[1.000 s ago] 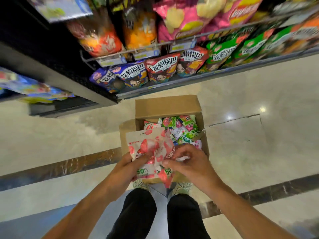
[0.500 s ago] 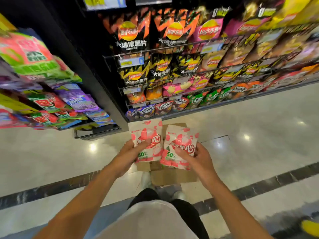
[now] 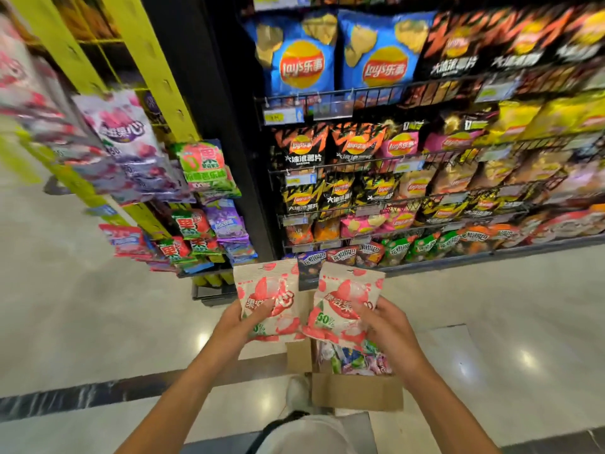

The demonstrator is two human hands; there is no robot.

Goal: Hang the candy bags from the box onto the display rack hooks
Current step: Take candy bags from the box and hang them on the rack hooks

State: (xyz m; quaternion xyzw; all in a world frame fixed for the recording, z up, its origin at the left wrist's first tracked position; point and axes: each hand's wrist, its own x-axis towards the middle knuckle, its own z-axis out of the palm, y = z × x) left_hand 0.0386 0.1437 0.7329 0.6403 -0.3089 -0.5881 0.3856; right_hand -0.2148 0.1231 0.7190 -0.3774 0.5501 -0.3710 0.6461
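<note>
- While the left hand (image 3: 244, 324) pinches one red-and-white candy bag (image 3: 270, 304) by its lower half, thumb laid across the front, the right hand (image 3: 384, 329) pinches a second candy bag (image 3: 347, 309) the same way; both bags are held up just above the box (image 3: 357, 389), well short of the display rack (image 3: 140, 132).
- The box sits on the floor (image 3: 98, 306) below the hands, flaps open, with more bags showing inside; the rack stands up and to the left of the box, already crowded with purple, green and red packets.
- Likely slip: each bag is gripped low, so its top edge, where a hang hole would be, stands free and floppy. I cannot make out the holes here, and threading a limp header onto a hook one-handed could miss or crease it.
- With both hands occupied, neither is free to steady a hook or part the packets already hanging; pushing in could knock a neighbour off its peg.
- The rack is blurred, so I cannot tell which hook is free; a matching row might be mistaken, since similar red packets hang to the left of the box.
- A dropped bag would probably land on the floor beside the box rather than in it.
- The chip shelves (image 3: 425, 178) straight beyond the box are not the target.
</note>
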